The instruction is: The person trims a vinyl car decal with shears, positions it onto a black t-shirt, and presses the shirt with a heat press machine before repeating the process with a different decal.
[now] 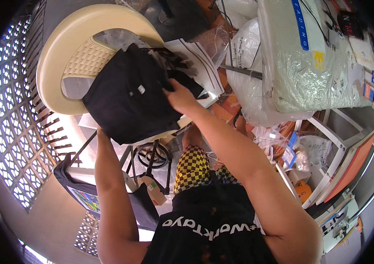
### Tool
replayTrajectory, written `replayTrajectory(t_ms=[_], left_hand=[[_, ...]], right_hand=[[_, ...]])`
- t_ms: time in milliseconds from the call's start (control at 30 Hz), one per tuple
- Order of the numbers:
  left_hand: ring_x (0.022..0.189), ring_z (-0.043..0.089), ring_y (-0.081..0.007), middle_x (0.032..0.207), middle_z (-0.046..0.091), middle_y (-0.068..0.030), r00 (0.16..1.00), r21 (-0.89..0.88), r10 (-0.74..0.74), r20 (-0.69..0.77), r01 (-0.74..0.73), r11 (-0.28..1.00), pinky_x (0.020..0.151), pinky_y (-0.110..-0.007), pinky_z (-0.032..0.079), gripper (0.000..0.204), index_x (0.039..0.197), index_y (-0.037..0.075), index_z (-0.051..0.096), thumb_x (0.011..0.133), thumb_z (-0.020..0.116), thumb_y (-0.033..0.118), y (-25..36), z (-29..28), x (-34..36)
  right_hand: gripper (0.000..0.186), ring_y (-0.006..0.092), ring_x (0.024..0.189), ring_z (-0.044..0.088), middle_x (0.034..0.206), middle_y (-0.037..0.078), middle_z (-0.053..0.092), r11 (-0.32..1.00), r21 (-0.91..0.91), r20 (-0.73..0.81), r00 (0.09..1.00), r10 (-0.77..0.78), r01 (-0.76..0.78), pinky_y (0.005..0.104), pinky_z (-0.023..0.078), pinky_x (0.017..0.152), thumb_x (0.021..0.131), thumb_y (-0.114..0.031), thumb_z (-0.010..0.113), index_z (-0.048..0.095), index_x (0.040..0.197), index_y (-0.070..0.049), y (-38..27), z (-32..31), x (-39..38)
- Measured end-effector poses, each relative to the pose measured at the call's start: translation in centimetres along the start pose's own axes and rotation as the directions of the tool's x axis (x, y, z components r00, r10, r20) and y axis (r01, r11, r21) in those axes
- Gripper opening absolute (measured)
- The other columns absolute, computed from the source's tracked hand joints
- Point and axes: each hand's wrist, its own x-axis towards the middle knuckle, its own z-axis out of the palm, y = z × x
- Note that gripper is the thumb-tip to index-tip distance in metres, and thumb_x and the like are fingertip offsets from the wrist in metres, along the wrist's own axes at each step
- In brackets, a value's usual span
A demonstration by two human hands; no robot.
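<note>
r arm, blk cloth in fingers

The right grip is a bare hand, with the forearm behind it bare too. Farther back from the grip, at the torso, is a black top with bold white lettering curving across the chest and a few small reddish-brown spots. Between grip and top show shorts in yellow-and-black checks, above bare knees.
</note>
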Motion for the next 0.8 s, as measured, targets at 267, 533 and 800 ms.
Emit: replayTrajectory(t_ms=[267,533,800], left_hand=[[0.131,0.051,-0.0349,0.146,0.05,-0.0142,1.0,0.039,-0.004,-0.02,0.005,0.999,0.109,-0.05,0.043,0.076,0.148,0.008,0.042,0.098,0.037,0.065,0.3,1.5,0.3],[0.131,0.051,-0.0347,0.146,0.051,-0.0139,0.999,0.042,-0.011,-0.041,0.013,0.999,0.109,-0.05,0.043,0.075,0.147,0.008,0.042,0.098,0.038,0.064,0.1,1.2,-0.3],[0.131,0.051,-0.0345,0.146,0.051,-0.0136,0.999,0.004,0.002,-0.034,-0.002,1.0,0.109,-0.05,0.043,0.073,0.147,0.008,0.043,0.098,0.038,0.063,-0.4,0.3,-0.6]], right_hand=[[0.074,0.0484,0.116,0.057,0.132,0.031,0.051,0.968,-0.25,-0.024,1.0,-0.005,-0.002,0.0492,0.048,0.101,0.092,-0.05,0.062,0.041,0.143,0.0,-4.6,2.6,-5.3],[0.076,0.0473,0.132,0.044,0.145,0.026,0.041,0.904,-0.425,-0.116,0.993,-0.009,-0.042,0.052,0.042,0.107,0.084,-0.057,0.067,0.045,0.141,-0.01,0.0,0.4,-0.6],[0.064,0.0307,0.119,0.06,0.131,0.02,0.062,0.995,0.055,0.162,0.984,0.077,-0.087,0.037,0.045,0.102,0.08,-0.022,0.076,0.052,0.134,0.002,1.5,-3.3,5.8]])
